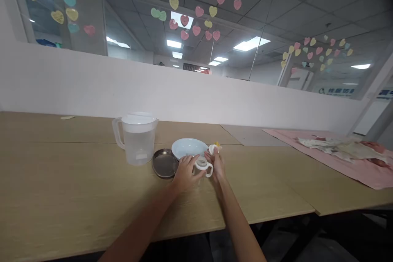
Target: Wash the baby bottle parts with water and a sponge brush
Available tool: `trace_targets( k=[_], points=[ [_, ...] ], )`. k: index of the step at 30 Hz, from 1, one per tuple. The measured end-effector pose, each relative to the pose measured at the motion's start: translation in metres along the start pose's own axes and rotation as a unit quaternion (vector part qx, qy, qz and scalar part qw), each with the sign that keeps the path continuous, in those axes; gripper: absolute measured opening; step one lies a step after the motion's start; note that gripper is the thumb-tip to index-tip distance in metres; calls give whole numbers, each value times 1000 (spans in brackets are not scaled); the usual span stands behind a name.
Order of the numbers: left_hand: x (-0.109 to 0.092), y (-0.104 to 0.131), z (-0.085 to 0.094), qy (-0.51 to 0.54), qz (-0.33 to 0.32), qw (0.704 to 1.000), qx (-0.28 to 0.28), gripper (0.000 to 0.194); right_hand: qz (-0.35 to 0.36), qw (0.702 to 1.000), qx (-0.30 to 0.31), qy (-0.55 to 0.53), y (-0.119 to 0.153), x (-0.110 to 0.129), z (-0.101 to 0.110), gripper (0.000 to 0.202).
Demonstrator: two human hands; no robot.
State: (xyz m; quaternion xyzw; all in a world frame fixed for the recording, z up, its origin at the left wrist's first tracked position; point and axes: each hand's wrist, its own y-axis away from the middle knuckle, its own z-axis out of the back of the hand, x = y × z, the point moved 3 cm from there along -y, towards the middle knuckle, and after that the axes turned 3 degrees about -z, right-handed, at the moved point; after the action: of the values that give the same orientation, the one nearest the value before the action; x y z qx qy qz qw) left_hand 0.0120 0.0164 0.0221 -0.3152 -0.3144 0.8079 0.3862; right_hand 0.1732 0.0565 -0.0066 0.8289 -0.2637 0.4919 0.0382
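Observation:
My left hand (185,172) rests on the wooden table (76,196) and grips a small white handled ring piece (204,165), like part of a baby feeder. My right hand (217,166) is right beside it and pinches a small white piece with a yellow tip (214,147) between its fingertips. Both hands sit just in front of a pale blue bowl (189,147). A round metal lid or dish (165,163) lies flat to the left of my left hand.
A clear plastic pitcher (136,138) with a lid and water stands left of the metal dish. A pink cloth (353,159) with crumpled fabric on it covers the table's right end. A white partition runs behind the table.

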Motion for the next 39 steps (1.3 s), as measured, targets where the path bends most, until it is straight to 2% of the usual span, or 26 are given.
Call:
trace_targets(
  k=[6,11,16,35,37,39],
  points=[
    [0,-1,2,7,-2,1000,-5,50,8,1000,-29,-8,8,8,-2,44],
    [0,-1,1,1,-5,1000,3,48,30,999,-1,19,10,16,-8,46],
    [0,-2,0,-8,-1,1000,11,47,46,998,-10,38,14,21,-11,53],
    [-3,-3,2,0,-4,1000,17,43,-29,996,70,56,5,1,-9,59],
    [-4,-3,3,5,-3,1000,20,43,-25,994,74,71,5,-2,-8,57],
    [-4,-3,3,7,-3,1000,23,43,18,993,58,106,4,-2,-6,55]
  ],
)
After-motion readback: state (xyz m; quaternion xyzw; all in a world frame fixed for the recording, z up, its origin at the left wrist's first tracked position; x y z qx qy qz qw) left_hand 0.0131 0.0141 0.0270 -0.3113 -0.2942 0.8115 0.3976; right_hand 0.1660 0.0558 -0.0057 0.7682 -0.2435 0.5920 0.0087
